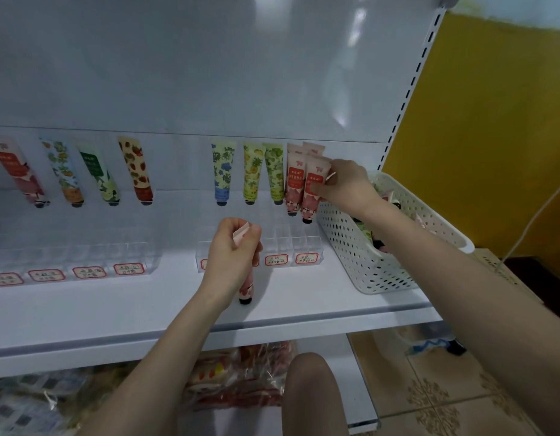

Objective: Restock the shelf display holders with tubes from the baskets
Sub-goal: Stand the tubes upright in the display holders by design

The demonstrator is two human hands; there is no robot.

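Observation:
My left hand (pixel 233 250) grips a pink tube (pixel 246 286) upright, cap down, in front of the right clear display holder (pixel 299 243). My right hand (pixel 343 184) pinches another pink tube (pixel 311 190) at its upper edge, at the right end of that holder's back row beside a second pink tube (pixel 294 187). Blue (pixel 222 173), yellow (pixel 253 173) and green (pixel 275 171) tubes stand in the same row. The left display holder (pixel 83 250) carries several patterned tubes. A white perforated basket (pixel 367 262) with more tubes sits on the shelf at the right.
The white shelf (pixel 146 306) has labelled holder fronts (pixel 307 258). Packaged goods (pixel 237 379) lie on the lower shelf. A yellow wall (pixel 492 121) and a white cable (pixel 537 215) are to the right. My knee (pixel 313 391) shows below, over a tiled floor (pixel 436 394).

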